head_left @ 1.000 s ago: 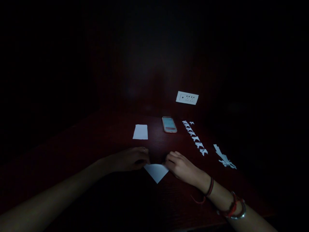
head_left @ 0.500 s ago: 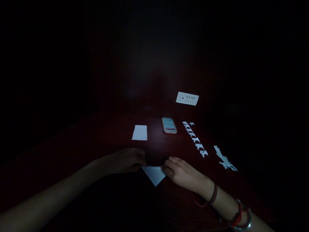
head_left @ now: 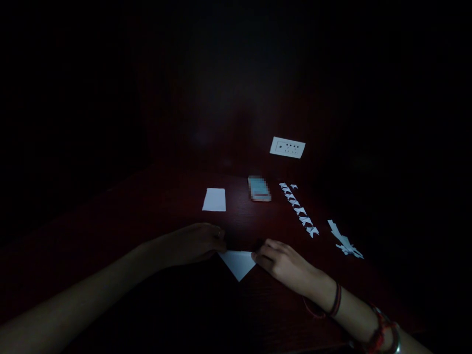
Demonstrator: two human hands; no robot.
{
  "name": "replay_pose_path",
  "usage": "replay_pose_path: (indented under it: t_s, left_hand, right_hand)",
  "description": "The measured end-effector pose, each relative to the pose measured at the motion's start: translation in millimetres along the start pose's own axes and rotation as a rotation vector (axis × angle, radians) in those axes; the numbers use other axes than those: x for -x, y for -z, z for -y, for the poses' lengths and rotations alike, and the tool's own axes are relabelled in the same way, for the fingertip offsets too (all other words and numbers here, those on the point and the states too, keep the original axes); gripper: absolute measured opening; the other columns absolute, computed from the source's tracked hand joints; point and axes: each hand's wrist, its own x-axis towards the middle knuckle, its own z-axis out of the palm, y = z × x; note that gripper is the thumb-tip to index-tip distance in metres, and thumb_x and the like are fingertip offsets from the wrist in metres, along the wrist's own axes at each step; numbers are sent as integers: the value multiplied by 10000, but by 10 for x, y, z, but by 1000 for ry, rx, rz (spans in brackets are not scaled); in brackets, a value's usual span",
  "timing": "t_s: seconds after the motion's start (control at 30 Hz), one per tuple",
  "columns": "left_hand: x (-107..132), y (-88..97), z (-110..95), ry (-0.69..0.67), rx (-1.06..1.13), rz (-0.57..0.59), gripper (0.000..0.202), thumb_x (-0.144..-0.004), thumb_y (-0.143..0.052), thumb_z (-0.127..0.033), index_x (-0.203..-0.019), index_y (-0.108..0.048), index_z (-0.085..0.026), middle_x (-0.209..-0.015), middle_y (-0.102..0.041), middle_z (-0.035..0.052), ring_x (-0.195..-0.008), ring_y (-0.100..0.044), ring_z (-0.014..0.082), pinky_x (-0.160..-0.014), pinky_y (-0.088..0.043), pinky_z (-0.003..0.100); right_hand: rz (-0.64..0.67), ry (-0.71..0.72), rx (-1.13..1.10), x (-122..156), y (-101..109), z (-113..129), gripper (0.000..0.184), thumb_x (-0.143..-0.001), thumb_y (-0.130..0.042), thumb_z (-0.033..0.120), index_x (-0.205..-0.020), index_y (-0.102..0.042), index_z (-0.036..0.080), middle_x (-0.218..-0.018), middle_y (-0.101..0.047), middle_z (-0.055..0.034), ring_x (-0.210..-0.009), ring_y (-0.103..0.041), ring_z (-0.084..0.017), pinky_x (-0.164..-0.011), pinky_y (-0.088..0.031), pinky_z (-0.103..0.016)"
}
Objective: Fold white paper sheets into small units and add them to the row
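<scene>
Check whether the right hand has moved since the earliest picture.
Yes, slightly: against the fixed wall socket, the right hand has shifted toward the person and a little rightward, its fingertips at the white triangular paper's right corner.

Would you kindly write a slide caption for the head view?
Left hand and right hand at opposite corners of a white paper triangle, paper sheet beyond.

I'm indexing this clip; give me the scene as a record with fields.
Triangle: white paper, point-down in view
Left hand: at the triangle's left corner
Right hand: on the triangle's right corner
Rectangle: white, on the table beyond the left hand
Phone: right of the rectangle, pixelated
Row: small paper pieces right of the phone
Strips: white, right of the row
Socket: on the wall behind
Light: dim
</scene>
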Motion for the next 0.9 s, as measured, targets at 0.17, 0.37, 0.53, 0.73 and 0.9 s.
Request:
replay_pose_path:
  t_s: [0.17,0.37,0.53,0.73,0.9]
  left_hand:
    - [-4,-20,-13,10,-118,23,269,-750,-478,-80,-939,-559,-252,-856,-553,17,-787,-498,168,-714,-364,290]
    - [46,-29,-74,33,-153,10,245,-785,-440,-111,-945,-569,-245,-846,-557,23,-779,-505,169,-715,-358,304]
    - [106,-111,-207,131,-190,-7,250,-804,-407,-154,-1007,-546,-196,-919,-554,74,-823,-510,212,-715,-375,345]
    - [68,-164,-406,294,-340,22,271,-789,-387,-104,-994,-552,-167,-944,-555,101,-834,-526,225,-696,-402,365]
    - [45,-88,-483,277,-410,43,269,-767,-409,-94,-987,-558,-137,-996,-550,127,-871,-523,248,-724,-394,386]
  right_hand:
    - [-1,-4,44,48,11,18,236,-820,-388,120,-1018,-513,150,-859,-562,-76,-866,-479,-183,-745,-398,-308]
    - [10,-10,23,61,34,13,244,-825,-378,118,-1026,-511,153,-881,-584,-71,-830,-492,-165,-755,-381,-304]
    - [-4,-45,-76,142,-30,-15,278,-823,-383,118,-1075,-483,179,-950,-585,-55,-862,-496,-157,-767,-371,-303]
    - [-43,-188,-276,209,12,-23,244,-808,-405,159,-1017,-530,179,-948,-587,-46,-875,-505,-150,-799,-360,-304]
    - [-137,-358,-479,-51,149,-67,235,-814,-395,212,-972,-562,164,-870,-592,-42,-800,-524,-122,-744,-399,-238]
